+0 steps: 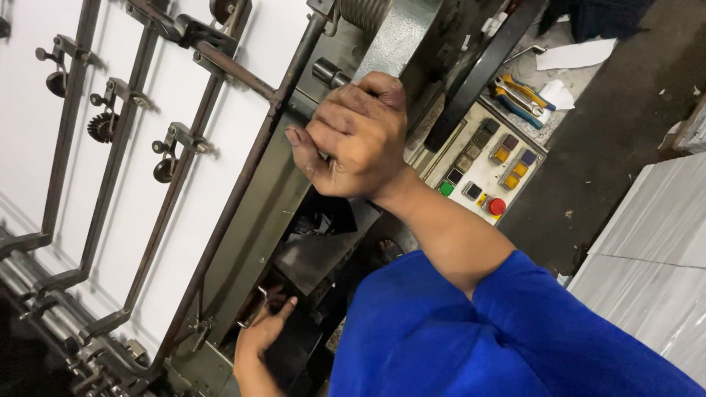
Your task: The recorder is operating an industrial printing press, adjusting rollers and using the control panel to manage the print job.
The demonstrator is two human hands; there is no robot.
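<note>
1. Right hand [353, 140] is up high on the machine, fingers curled into a near fist, knuckles toward the camera, resting against the grey metal side frame [276, 213] just below a thin dark crossbar [235, 70]. Whether anything sits inside that curl I cannot tell; the palm faces away.

2. Left hand [261, 334] is down low, near the bottom edge of the view, fingers loosely spread and reaching into the dark opening in the frame, fingertips touching or just beside a small bent metal handle [261, 298] (contact is hard to call in the shadow).

3. The key relation: the side frame runs as a long slanted band from lower left to upper right, and both hands lie along it, the right at the upper end, the left at the lower. The left is the nearer one to the handle; the right is well apart from it.

4. The frame itself looks dull grey and worn, with smudges and small bolts along it.

5. Beyond it, to the left, white sheets [169, 147] lie under dark rails carrying small wheels [103, 126].

6. To the right of the wrist, a control panel [485, 165] with yellow, green and red buttons, and pliers [518, 95] lying above it.

7. A blue sleeve [478, 331] fills the lower right; pale stacked sheets [654, 265] sit at the far right.
</note>
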